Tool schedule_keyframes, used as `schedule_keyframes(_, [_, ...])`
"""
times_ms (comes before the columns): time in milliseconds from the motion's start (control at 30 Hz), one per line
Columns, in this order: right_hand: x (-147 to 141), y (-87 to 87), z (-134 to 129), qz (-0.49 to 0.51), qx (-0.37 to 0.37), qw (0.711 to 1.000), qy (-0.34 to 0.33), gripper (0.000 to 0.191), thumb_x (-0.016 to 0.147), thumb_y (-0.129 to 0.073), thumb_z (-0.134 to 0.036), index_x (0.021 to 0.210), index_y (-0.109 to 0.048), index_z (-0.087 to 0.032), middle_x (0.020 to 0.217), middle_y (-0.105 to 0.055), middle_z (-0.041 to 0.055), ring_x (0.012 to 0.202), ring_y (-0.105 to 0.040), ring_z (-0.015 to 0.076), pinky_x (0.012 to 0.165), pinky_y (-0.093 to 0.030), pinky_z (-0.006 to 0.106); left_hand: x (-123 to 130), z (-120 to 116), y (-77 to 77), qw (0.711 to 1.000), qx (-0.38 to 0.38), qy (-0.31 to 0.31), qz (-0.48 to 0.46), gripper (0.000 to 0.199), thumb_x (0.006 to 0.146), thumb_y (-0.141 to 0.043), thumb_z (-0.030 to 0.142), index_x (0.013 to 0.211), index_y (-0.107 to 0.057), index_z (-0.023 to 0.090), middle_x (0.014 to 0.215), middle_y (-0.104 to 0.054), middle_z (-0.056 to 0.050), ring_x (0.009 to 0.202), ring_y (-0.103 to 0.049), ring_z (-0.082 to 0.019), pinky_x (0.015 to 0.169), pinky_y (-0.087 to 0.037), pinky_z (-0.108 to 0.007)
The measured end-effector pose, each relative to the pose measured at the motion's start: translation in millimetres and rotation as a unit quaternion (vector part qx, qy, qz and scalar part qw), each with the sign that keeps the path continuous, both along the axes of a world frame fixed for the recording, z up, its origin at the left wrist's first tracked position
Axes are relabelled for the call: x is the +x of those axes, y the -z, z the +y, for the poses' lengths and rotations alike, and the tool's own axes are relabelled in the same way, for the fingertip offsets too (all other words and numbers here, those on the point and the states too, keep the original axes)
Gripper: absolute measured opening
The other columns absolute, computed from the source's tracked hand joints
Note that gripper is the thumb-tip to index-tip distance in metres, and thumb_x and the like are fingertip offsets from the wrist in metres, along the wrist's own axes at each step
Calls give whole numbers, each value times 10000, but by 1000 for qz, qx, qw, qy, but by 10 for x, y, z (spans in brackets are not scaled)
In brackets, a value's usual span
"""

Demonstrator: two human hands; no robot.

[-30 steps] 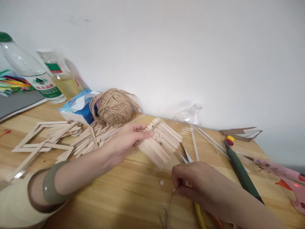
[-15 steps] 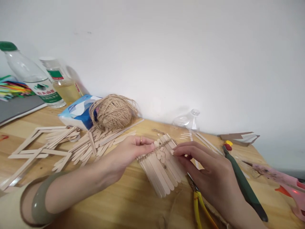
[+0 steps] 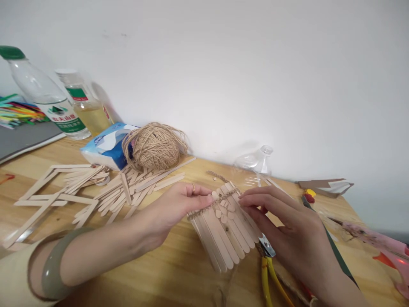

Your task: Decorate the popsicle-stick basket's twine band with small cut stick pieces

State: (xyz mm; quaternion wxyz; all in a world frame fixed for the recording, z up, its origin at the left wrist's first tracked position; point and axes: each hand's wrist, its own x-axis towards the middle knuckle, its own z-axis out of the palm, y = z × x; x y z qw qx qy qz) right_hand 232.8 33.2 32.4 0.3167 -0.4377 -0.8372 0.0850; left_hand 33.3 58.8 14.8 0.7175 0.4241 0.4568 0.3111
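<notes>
A panel of wooden craft sticks (image 3: 220, 238) laid side by side is held tilted above the table, with a twine braid (image 3: 204, 209) across its upper part. Several small rounded wood pieces (image 3: 224, 209) form a cluster on it below the braid. My left hand (image 3: 179, 209) grips the panel's upper left edge, thumb on the front. At the panel's upper right edge is my right hand (image 3: 281, 221), fingers bent and drawn together, thumb and forefinger against the edge; whether a small piece sits between them is hidden.
Yellow-handled pliers (image 3: 266, 273) lie just below my right hand, a pink glue gun (image 3: 377, 238) at the right. Behind stand a twine ball (image 3: 156, 147), tissue pack (image 3: 107, 145) and bottles (image 3: 60, 113). Loose sticks (image 3: 118, 192) spread at left; a clear plastic bottle (image 3: 255, 162) lies near the wall.
The panel and both hands sit slightly further right and lower in view. My right fingers have shifted from the small pieces toward the panel's right edge, and the pliers' head now shows more.
</notes>
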Motion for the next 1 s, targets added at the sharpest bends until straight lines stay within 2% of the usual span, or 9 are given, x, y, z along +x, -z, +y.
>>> schedule_keyframes(167, [31,-12,-4,14,4,1000,28,158,864,-518,-88,865,-583,-232,877,-626,9,806,-590,131,697,-472,240,-9,-5,4,1000,3,8,-8,115,721,-664,272,735,-721,173,778,-715,-24,776,-588,-170,747,-385,-258])
schedule_keyframes(300, [24,-10,-3,12,-5,1000,18,155,871,-512,-97,885,-589,-230,891,-617,15,823,-585,138,699,-466,243,-15,-9,20,1000,20,11,-8,112,730,-664,274,759,-728,186,786,-712,-8,767,-580,-155,733,-388,-240])
schedule_keyframes(600, [-71,9,-6,11,-90,996,3,194,877,-479,-115,921,-649,-200,840,-590,42,755,-569,143,640,-478,243,-16,-12,30,999,35,29,-23,132,750,-646,275,811,-733,198,784,-707,-18,809,-581,-179,749,-398,-253])
schedule_keyframes(733, [-77,28,0,11,-97,995,-6,197,875,-481,-117,931,-652,-196,847,-585,42,759,-568,140,636,-472,240,-6,-19,11,999,21,19,-17,111,747,-642,260,751,-725,186,759,-704,-16,803,-586,-178,757,-399,-258])
schedule_keyframes(1000, [-85,29,-4,12,-100,995,-9,201,877,-475,-116,932,-650,-198,849,-582,33,749,-565,131,638,-467,224,-2,-11,20,1000,13,16,-8,128,735,-653,291,752,-715,180,774,-703,-26,832,-590,-196,767,-395,-274])
